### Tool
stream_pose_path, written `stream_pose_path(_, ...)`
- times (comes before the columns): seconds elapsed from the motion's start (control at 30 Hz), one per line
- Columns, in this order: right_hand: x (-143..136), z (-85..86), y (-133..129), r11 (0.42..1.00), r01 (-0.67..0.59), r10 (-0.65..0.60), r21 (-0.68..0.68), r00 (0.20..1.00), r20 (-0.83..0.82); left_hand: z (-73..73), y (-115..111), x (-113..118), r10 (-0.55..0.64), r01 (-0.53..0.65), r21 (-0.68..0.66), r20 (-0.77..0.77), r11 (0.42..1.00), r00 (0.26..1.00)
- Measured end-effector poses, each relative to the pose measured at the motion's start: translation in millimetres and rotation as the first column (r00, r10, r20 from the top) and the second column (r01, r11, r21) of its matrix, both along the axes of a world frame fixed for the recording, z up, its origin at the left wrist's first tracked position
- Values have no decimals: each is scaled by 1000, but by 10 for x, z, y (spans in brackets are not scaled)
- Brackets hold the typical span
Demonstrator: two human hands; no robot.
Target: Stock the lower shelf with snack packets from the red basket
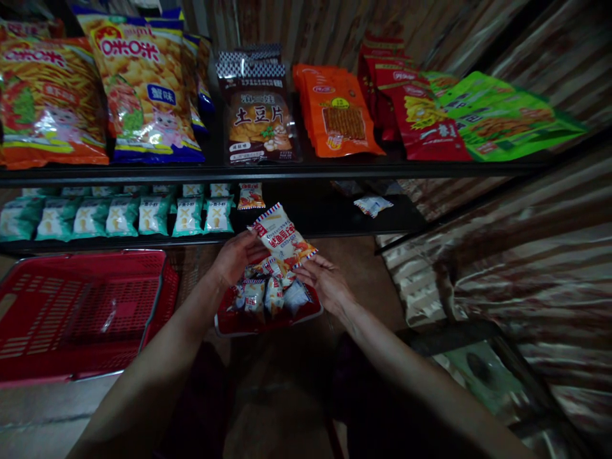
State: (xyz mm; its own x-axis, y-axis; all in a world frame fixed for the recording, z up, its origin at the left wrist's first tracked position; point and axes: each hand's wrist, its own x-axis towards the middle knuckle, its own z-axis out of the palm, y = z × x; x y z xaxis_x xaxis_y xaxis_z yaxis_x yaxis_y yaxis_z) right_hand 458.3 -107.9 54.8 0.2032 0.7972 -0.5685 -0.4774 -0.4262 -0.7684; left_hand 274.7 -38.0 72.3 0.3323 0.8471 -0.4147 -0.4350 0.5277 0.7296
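A small white snack packet [283, 236] with red lettering and a striped edge is held between my two hands. My left hand [236, 255] pinches its upper left corner. My right hand [322, 277] has its fingers closed on the lower right corner. Below the packet, a small red basket [272, 328] holds several similar packets [254, 297]. On the lower shelf [306, 217], a like packet [251, 196] stands at the end of rows of teal and white packets [122, 215].
Large snack bags [143, 95] line the upper shelf [306, 171]. An empty red basket [81, 319] sits on the floor at left. One white packet [373, 204] lies on the lower shelf at right. A dark-framed box [478, 370] is at lower right, beside a corrugated wall [526, 255].
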Motion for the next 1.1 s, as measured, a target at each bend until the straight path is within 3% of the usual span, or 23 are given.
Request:
stream_pose_path(0.2, -64, 10, 7, 999, 43, -44, -28, 999, -28, -101, -97, 147, 25, -24, 46, -38, 999, 999)
stream_pose_path(0.4, -155, 25, 0, 997, 58, -60, -45, 997, -46, -246, -157, 274, 189, -190, -3, -60, 982, 980)
stream_pose_path(0.63, -250, 15, 0, 991, 105, -112, -89, 991, -80, -291, -148, 314, 251, -252, -11, -61, 968, 966)
stream_pose_path(0.87, -313, -53, 7, 983, 181, -184, -37, 978, -102, -346, -177, 301, 163, -162, 22, -41, 987, 986)
stream_pose_path(1.1, -306, 0, 14, 980, 190, -194, -54, 977, -87, -309, -189, 249, 59, -58, -30, 39, 998, 997)
